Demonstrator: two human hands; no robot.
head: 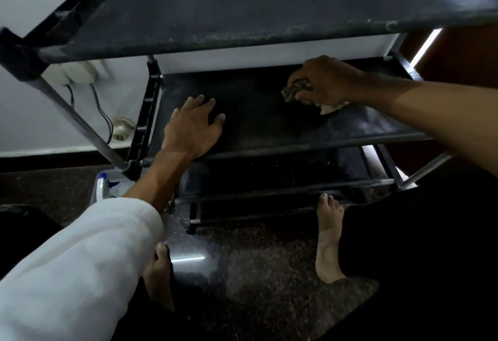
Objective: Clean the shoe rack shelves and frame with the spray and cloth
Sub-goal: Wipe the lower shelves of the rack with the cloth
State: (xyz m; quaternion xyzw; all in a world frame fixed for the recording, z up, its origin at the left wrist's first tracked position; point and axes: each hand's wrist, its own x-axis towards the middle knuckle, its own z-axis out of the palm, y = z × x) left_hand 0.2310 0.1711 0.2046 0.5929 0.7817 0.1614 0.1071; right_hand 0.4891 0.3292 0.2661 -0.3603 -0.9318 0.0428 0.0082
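Past the sleeve, left grip lies flat and wide at the shelf edge. Right grip clutches cloth farther back, bare shelf between.

Your left hand lies flat on the middle shelf, left side; right hand w/ cloth to its right. Spray bottle on floor, left of rack.
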